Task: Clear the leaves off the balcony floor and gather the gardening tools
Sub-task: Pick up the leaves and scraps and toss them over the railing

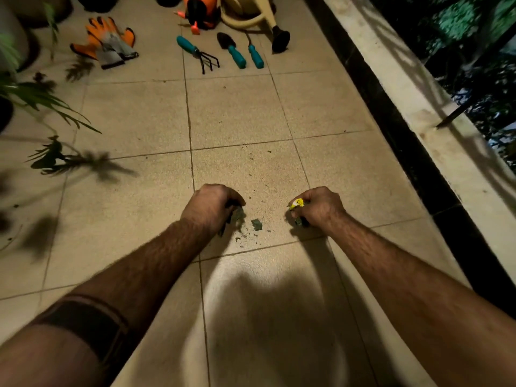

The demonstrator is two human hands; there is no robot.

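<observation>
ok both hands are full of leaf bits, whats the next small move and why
Probably pinch up the loose leaf scrap lying between the left hand and right hand. Both hands already grip gathered bits, and that scrap, with the crumbs around it, is the largest piece left on this tile.

Single head-worn wide-angle view, facing forward and steeply down, close over the balcony floor (237, 113); parapet (418, 113) at right.

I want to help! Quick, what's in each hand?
Left hand: closed grip on dark leaf bits.
Right hand: closed grip on a yellow leaf scrap and darker pieces.
</observation>
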